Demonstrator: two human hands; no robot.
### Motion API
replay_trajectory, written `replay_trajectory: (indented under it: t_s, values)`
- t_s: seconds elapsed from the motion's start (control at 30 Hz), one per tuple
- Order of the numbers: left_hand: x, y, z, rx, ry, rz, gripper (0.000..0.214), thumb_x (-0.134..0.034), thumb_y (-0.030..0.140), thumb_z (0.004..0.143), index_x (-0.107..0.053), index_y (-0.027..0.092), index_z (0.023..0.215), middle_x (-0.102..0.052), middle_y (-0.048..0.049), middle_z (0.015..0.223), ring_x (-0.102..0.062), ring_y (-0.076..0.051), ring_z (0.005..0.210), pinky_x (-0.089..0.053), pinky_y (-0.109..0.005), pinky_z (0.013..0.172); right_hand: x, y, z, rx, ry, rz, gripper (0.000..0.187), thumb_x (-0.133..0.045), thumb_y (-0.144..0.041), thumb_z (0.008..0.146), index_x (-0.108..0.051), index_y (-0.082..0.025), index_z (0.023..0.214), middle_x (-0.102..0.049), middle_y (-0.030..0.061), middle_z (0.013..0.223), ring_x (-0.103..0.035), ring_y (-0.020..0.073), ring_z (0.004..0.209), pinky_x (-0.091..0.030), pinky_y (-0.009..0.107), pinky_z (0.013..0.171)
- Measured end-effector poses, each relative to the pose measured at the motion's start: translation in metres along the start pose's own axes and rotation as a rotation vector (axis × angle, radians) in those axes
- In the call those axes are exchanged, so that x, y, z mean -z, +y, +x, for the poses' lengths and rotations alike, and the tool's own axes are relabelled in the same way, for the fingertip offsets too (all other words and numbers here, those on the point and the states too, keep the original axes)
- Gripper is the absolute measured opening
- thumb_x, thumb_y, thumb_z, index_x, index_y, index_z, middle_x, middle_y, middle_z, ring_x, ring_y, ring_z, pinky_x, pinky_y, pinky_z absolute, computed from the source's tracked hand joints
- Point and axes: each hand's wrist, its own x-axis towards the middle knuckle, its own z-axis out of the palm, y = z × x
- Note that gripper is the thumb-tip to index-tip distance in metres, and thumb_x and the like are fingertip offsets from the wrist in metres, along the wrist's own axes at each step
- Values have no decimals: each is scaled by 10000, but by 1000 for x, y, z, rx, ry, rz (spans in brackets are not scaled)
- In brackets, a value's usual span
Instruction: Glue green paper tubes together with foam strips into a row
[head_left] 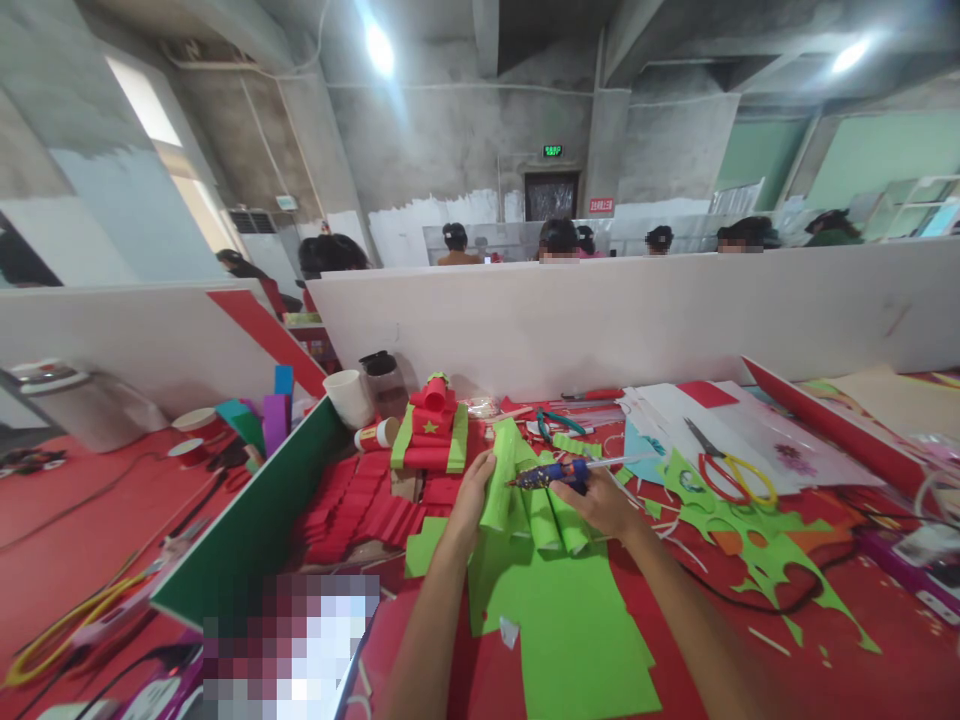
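My left hand [474, 492] is closed around a rolled tube of bright green paper [498, 480], held upright at a slant. In my right hand [604, 502] is a blue hot glue gun [556, 476], its nozzle pointing left at the tube's side; a clear glue stick [609, 462] sticks out of its back. Several more green paper rolls [546, 522] lie below the glue gun. Flat green paper sheets [570, 620] spread under both hands. Left of the tube stands a red and green paper tank model [432, 430] with a star, among folded red paper strips [360, 510].
Scissors with red and yellow handles [738, 474] and cut green scraps [772, 550] lie at the right. Pliers [553, 424] rest behind the rolls. A white cup [348, 398] and a dark-lidded jar [384, 380] stand at the back left. A green divider [255, 510] bounds the left side.
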Motion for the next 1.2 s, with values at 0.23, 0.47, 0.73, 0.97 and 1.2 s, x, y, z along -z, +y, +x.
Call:
replay_trajectory:
  t_s: [0.23,0.47,0.73,0.97,1.2]
  values:
    - [1,-1,1,0,-4,2,573,-767,498,611,-657,155,1056,-725,-89,972,-655,-280,974,-490,-343,844,-4,2,1,4,9,3,341,-530,-479,860,-654,-190,729,-626,4,622,-557,183,635,-425,276,642]
    - [-1,3,-4,-7,6,27,528,-736,477,659,-650,163,1075,-725,-81,967,-638,-273,1028,-473,-343,895,-3,0,1,-3,2,-26,334,-508,-460,873,-649,-193,730,-633,7,651,-564,188,659,-420,277,657]
    - [2,3,-4,-40,74,62,511,-710,476,692,-632,152,1080,-713,-100,1025,-622,-282,1058,-449,-359,926,-2,-8,-4,14,-123,-53,301,-517,-435,867,-620,-189,727,-593,-7,653,-544,172,682,-393,249,636]
    - [-1,6,-5,-35,86,62,496,-697,467,701,-626,155,1081,-709,-98,1044,-637,-276,1024,-470,-355,891,-5,-7,-3,14,-133,-51,295,-514,-431,869,-607,-193,724,-583,-14,632,-543,164,654,-387,248,623]
    - [-6,11,-13,-37,39,52,515,-716,482,688,-643,165,1086,-726,-95,988,-643,-276,1017,-473,-353,889,-5,0,0,10,-40,-69,370,-496,-483,877,-615,-192,683,-578,-11,572,-532,164,592,-394,258,600]
